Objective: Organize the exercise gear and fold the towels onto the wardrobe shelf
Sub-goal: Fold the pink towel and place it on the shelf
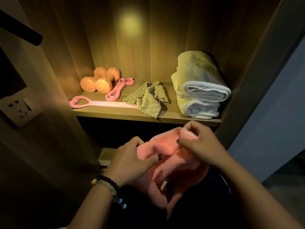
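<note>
Warm-lit wooden wardrobe shelf [115, 111]: dumbbells [99, 80] at 10 o'clock, folded towels [200, 90] at 2. Below, left hand [132, 160] and right hand [200, 144] each pinch a pink towel [166, 146].

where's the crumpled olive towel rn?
Head view: olive towel lies unfolded mid-shelf, covering the right end of the flat pink band, left of the folded white towels.
</note>
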`<control>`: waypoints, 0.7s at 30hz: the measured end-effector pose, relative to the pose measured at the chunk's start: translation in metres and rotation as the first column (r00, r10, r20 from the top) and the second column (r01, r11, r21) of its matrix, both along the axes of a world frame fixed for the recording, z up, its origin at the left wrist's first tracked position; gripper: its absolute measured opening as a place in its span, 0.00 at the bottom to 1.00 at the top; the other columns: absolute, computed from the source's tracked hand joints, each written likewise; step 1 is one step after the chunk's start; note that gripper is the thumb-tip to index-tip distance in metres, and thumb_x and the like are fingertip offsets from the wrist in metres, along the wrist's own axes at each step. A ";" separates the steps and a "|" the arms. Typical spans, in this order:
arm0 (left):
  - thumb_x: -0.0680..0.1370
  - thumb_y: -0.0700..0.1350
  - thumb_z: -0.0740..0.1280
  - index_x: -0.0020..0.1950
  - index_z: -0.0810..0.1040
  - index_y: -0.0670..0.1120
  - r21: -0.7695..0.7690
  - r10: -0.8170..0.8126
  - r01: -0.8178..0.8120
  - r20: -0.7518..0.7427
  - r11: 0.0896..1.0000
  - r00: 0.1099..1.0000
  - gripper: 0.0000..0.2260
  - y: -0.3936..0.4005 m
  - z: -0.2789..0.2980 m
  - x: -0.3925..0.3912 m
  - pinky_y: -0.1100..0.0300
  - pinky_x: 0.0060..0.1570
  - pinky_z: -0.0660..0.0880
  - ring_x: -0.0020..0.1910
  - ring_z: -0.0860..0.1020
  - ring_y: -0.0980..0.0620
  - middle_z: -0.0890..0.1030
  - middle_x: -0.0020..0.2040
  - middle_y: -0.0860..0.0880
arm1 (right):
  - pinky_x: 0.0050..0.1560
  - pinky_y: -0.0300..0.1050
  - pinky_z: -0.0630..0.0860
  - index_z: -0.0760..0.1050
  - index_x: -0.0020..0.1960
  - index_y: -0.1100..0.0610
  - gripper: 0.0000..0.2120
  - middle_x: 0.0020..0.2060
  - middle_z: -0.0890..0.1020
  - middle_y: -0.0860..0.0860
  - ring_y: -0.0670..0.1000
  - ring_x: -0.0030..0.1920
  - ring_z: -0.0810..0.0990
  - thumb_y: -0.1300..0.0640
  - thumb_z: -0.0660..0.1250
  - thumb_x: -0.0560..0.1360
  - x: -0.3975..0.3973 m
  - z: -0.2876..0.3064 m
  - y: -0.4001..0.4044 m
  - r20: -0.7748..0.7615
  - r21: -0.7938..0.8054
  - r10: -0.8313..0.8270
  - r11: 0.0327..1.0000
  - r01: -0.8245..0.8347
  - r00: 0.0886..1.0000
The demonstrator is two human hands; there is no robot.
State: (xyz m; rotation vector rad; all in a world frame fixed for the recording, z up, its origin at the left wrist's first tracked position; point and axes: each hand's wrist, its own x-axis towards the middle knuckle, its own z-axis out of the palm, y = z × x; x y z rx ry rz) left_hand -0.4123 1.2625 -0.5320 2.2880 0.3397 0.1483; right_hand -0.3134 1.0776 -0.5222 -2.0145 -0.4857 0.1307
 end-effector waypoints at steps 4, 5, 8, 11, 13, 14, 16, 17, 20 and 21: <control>0.73 0.57 0.69 0.46 0.77 0.55 -0.065 -0.095 0.093 -0.027 0.994 0.995 0.08 -0.003 0.001 -0.001 0.58 0.42 0.78 0.42 0.79 0.58 0.81 0.44 0.56 | 0.39 0.33 0.71 0.73 0.64 0.44 0.24 0.45 0.82 0.44 0.38 0.36 0.77 0.55 0.72 0.71 -0.011 -0.003 0.011 0.016 -0.162 0.172 0.973 -0.167 0.985; 0.76 0.55 0.66 0.47 0.78 0.55 -0.076 -0.112 0.110 -0.024 0.991 0.993 0.05 -0.003 0.001 -0.001 0.57 0.45 0.79 0.42 0.80 0.59 0.81 0.44 0.56 | 0.38 0.30 0.70 0.70 0.68 0.43 0.27 0.46 0.82 0.45 0.37 0.36 0.77 0.57 0.71 0.72 -0.011 -0.004 0.014 0.005 -0.182 0.217 0.960 -0.212 0.976; 0.81 0.50 0.59 0.47 0.81 0.53 -0.123 -0.139 0.141 0.032 0.982 0.990 0.11 -0.002 0.001 -0.001 0.50 0.48 0.78 0.43 0.80 0.56 0.82 0.43 0.55 | 0.54 0.33 0.72 0.72 0.68 0.45 0.23 0.61 0.78 0.44 0.39 0.57 0.76 0.58 0.68 0.75 -0.011 -0.009 0.021 -0.034 -0.278 0.321 0.907 -0.317 0.946; 0.81 0.48 0.60 0.46 0.82 0.50 -0.169 -0.093 0.103 0.062 0.980 0.994 0.12 -0.002 -0.001 -0.004 0.51 0.47 0.78 0.43 0.80 0.53 0.83 0.42 0.52 | 0.53 0.47 0.77 0.81 0.48 0.49 0.06 0.46 0.83 0.44 0.42 0.48 0.79 0.57 0.67 0.74 -0.013 -0.016 0.026 -0.040 -0.330 0.345 0.882 -0.338 0.938; 0.79 0.47 0.62 0.39 0.81 0.45 -0.138 0.048 -0.032 0.108 0.990 0.993 0.13 -0.002 -0.004 -0.006 0.58 0.41 0.76 0.38 0.78 0.52 0.81 0.37 0.48 | 0.49 0.48 0.78 0.79 0.40 0.47 0.06 0.40 0.82 0.45 0.43 0.43 0.80 0.57 0.67 0.72 -0.013 -0.017 0.026 -0.011 -0.327 0.277 0.907 -0.266 0.961; 0.77 0.46 0.64 0.36 0.81 0.43 -0.136 0.123 -0.106 0.126 0.985 0.984 0.13 -0.002 -0.006 -0.007 0.62 0.36 0.74 0.36 0.77 0.53 0.81 0.36 0.47 | 0.47 0.46 0.78 0.77 0.38 0.46 0.08 0.39 0.82 0.45 0.43 0.42 0.80 0.58 0.68 0.72 -0.013 -0.017 0.025 0.022 -0.302 0.223 0.931 -0.206 0.975; 0.75 0.48 0.67 0.34 0.81 0.44 -0.175 0.211 -0.190 0.114 0.966 0.971 0.12 -0.001 -0.009 -0.009 0.64 0.34 0.71 0.34 0.76 0.56 0.81 0.35 0.48 | 0.42 0.40 0.75 0.76 0.35 0.44 0.11 0.36 0.82 0.44 0.42 0.39 0.79 0.59 0.68 0.71 -0.011 -0.014 0.024 0.094 -0.211 0.094 0.975 -0.073 0.991; 0.74 0.50 0.68 0.36 0.82 0.46 -0.200 0.227 -0.209 0.072 0.957 0.971 0.11 -0.001 -0.010 -0.010 0.63 0.36 0.72 0.35 0.77 0.58 0.82 0.35 0.50 | 0.41 0.37 0.74 0.76 0.35 0.43 0.12 0.36 0.82 0.44 0.41 0.39 0.79 0.60 0.68 0.71 -0.011 -0.011 0.023 0.116 -0.171 0.044 0.985 -0.023 0.992; 0.72 0.55 0.70 0.45 0.83 0.50 -0.242 0.212 -0.217 -0.047 0.946 0.976 0.09 -0.003 -0.013 -0.011 0.67 0.38 0.74 0.41 0.79 0.59 0.83 0.40 0.53 | 0.42 0.36 0.73 0.79 0.38 0.44 0.10 0.38 0.83 0.42 0.41 0.42 0.80 0.60 0.67 0.71 -0.010 -0.006 0.023 0.152 -0.119 0.007 0.993 0.012 0.988; 0.72 0.53 0.71 0.49 0.81 0.50 -0.268 0.196 -0.202 -0.049 0.942 0.979 0.09 -0.005 -0.013 -0.010 0.68 0.37 0.73 0.41 0.79 0.59 0.83 0.40 0.52 | 0.43 0.36 0.73 0.80 0.40 0.45 0.10 0.39 0.84 0.42 0.40 0.43 0.80 0.60 0.67 0.71 -0.010 -0.005 0.024 0.160 -0.111 0.021 0.994 -0.003 0.987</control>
